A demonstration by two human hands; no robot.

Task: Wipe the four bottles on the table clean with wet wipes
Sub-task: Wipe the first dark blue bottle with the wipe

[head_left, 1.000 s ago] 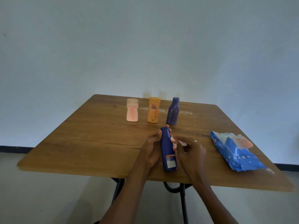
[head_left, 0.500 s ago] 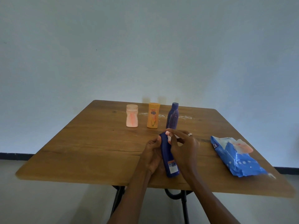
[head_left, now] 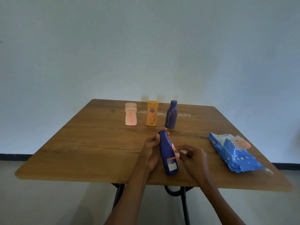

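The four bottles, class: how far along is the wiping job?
Nothing is clearly finished. In hand: the left hand holds the blue bottle while the right hand rubs a wipe on it. Left: the pink bottle, orange bottle and dark blue bottle stand untouched.

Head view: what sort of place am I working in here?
Probably a bare indoor room: a square wooden folding table on black metal legs stands before a plain pale wall with a dark skirting strip.

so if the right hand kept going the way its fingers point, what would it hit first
Most likely the blue bottle. The right hand points left, pinching a wet wipe against it; the left hand grips the far side.
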